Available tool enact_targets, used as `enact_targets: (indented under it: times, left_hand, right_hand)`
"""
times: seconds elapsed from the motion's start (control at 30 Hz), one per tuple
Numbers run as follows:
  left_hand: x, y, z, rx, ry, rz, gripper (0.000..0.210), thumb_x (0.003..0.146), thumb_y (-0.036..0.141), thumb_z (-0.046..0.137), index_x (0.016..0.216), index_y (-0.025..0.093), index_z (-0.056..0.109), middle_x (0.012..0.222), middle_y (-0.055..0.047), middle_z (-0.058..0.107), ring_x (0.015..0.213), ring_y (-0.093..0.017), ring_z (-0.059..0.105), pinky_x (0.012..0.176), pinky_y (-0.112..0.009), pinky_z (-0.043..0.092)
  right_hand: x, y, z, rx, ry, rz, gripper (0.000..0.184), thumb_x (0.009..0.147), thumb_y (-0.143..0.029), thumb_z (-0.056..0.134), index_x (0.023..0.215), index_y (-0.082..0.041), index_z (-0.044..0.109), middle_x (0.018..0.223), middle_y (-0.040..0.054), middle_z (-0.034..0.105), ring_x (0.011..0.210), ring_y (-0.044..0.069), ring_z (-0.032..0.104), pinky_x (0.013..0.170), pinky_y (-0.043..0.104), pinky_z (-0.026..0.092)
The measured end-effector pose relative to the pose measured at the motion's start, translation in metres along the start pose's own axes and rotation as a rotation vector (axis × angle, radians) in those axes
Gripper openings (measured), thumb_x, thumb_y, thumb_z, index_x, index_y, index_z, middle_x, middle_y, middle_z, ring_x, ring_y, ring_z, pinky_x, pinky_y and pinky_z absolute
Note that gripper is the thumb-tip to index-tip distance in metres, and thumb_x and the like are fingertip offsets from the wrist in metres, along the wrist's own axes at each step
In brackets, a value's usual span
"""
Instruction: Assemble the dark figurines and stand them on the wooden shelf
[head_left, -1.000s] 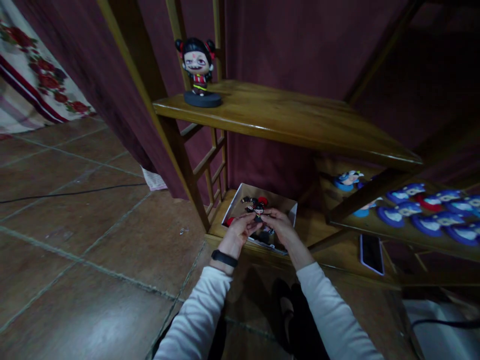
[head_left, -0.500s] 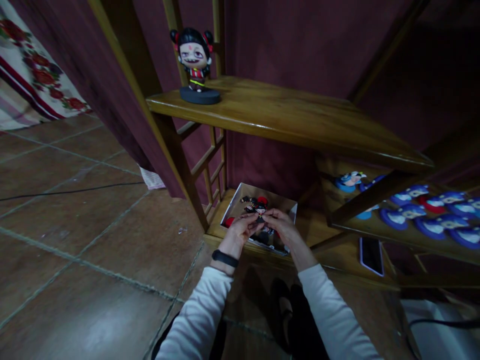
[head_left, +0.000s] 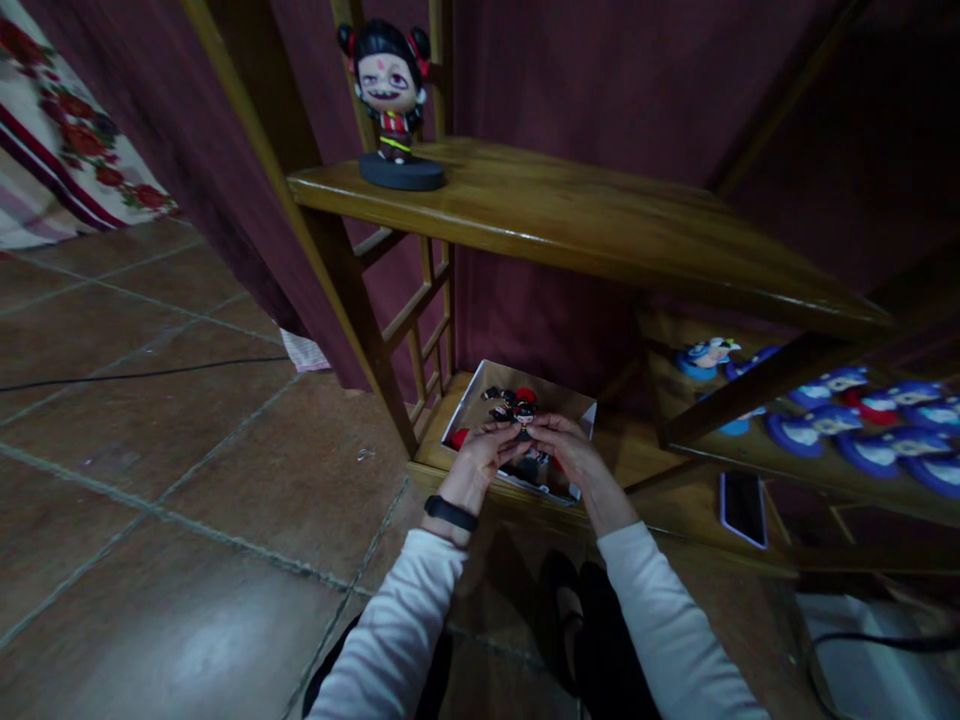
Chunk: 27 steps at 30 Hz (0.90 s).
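Between the fingers of both hands is a small black-haired figurine (head_left: 525, 418), upright with its face toward me. My left hand (head_left: 487, 450) pinches it from the left side, below a dark wristband. From the right, my right hand (head_left: 564, 442) closes its fingertips on it too. Directly below lies an open cardboard box (head_left: 577, 405) with more black and red figurines (head_left: 498, 402) inside, partly hidden by my hands. A larger figurine (head_left: 390, 95) with two hair buns stands on a dark round base on the upper shelf.
The wooden upper shelf (head_left: 570, 215) juts out above the box. Several blue-based figurines (head_left: 814, 425) stand on a shelf to the right. A phone (head_left: 742, 508) lies on the lower shelf. A black cable (head_left: 142, 372) crosses the tiled floor at left.
The view has shifted slightly, so the upper shelf and its figurine sit a little higher. Both hands still hold the small figurine over the box, with hardly any movement.
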<state>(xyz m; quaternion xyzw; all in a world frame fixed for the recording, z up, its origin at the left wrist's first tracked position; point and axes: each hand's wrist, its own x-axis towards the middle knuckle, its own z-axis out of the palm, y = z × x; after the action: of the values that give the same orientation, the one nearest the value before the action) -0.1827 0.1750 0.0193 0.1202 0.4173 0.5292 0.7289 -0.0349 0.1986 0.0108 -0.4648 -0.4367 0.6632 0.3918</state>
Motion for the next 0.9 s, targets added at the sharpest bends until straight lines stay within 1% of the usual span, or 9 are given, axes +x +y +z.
enact_targets:
  times: [0.1,0.23,0.37,0.5,0.6,0.67,0.73,0.83,0.9]
  left_hand:
    - [0.002,-0.002,0.000,-0.005,0.002,-0.004,0.009,0.067,0.008,0.070,0.074,0.008,0.064,0.070,-0.008,0.069,0.069,-0.018,0.068,0.074,-0.034,0.058]
    - [0.003,-0.005,0.002,-0.021,0.048,-0.007,0.010,0.067,0.005,0.070,0.070,0.009,0.062,0.067,-0.007,0.067,0.068,-0.018,0.067,0.074,-0.034,0.057]
    - [0.001,-0.007,0.003,-0.019,0.050,0.039,0.014,0.063,0.006,0.073,0.068,0.010,0.060,0.066,-0.005,0.066,0.065,-0.016,0.065,0.071,-0.034,0.057]
    - [-0.003,-0.009,0.005,0.048,0.080,0.187,0.015,0.061,0.010,0.074,0.067,0.010,0.060,0.064,-0.003,0.064,0.060,-0.013,0.062,0.066,-0.030,0.054]
    - [-0.002,-0.012,0.007,0.120,0.130,0.340,0.015,0.060,0.012,0.074,0.067,0.012,0.061,0.061,0.000,0.062,0.055,-0.009,0.057,0.062,-0.024,0.050]
    - [0.000,-0.013,0.008,0.191,0.156,0.425,0.013,0.060,0.010,0.072,0.066,0.013,0.061,0.059,0.001,0.061,0.054,-0.008,0.055,0.060,-0.021,0.047]
    - [0.002,-0.013,0.008,0.274,0.173,0.483,0.012,0.059,0.007,0.070,0.066,0.013,0.062,0.059,0.001,0.061,0.055,-0.008,0.055,0.060,-0.019,0.045]
    - [0.005,-0.014,0.009,0.350,0.167,0.547,0.013,0.059,0.004,0.068,0.066,0.014,0.063,0.063,0.001,0.063,0.059,-0.009,0.055,0.062,-0.019,0.043]
    - [0.005,-0.014,0.009,0.370,0.164,0.573,0.014,0.059,0.004,0.067,0.066,0.015,0.063,0.065,0.001,0.064,0.061,-0.009,0.056,0.063,-0.019,0.043]
  right_hand:
    - [0.000,0.000,0.000,0.001,-0.001,0.001,0.031,0.055,-0.038,0.077,0.074,-0.018,0.063,0.071,0.0006,0.065,0.063,0.013,0.060,0.060,0.027,0.045]
    - [0.000,0.002,0.001,0.010,0.026,0.010,0.033,0.053,-0.037,0.078,0.074,-0.018,0.063,0.073,0.0011,0.066,0.063,0.012,0.060,0.060,0.026,0.046]
    - [-0.002,0.005,0.001,0.006,0.045,-0.021,0.034,0.056,-0.038,0.076,0.079,-0.018,0.063,0.077,0.0018,0.066,0.066,0.013,0.060,0.060,0.026,0.046]
    - [-0.008,0.000,0.004,-0.060,0.035,-0.145,0.035,0.060,-0.036,0.073,0.090,-0.021,0.061,0.087,0.0022,0.066,0.075,0.015,0.060,0.065,0.027,0.047]
    - [-0.014,-0.006,0.009,-0.164,0.054,-0.257,0.046,0.058,-0.030,0.072,0.101,-0.025,0.058,0.100,0.0024,0.064,0.085,0.016,0.060,0.071,0.029,0.048]
    - [-0.016,-0.008,0.013,-0.237,0.055,-0.291,0.048,0.060,-0.029,0.070,0.106,-0.025,0.055,0.103,0.0023,0.063,0.085,0.016,0.060,0.073,0.029,0.049]
    - [-0.017,-0.007,0.016,-0.311,0.072,-0.305,0.042,0.064,-0.030,0.065,0.105,-0.026,0.055,0.099,0.0015,0.064,0.084,0.017,0.060,0.074,0.031,0.049]
    - [-0.015,-0.005,0.018,-0.466,0.170,-0.360,0.032,0.067,-0.028,0.060,0.098,-0.026,0.056,0.093,0.0002,0.065,0.084,0.018,0.060,0.077,0.033,0.047]
    - [-0.013,-0.005,0.019,-0.557,0.222,-0.398,0.029,0.067,-0.026,0.058,0.096,-0.026,0.056,0.092,0.0001,0.065,0.084,0.019,0.060,0.079,0.034,0.046]
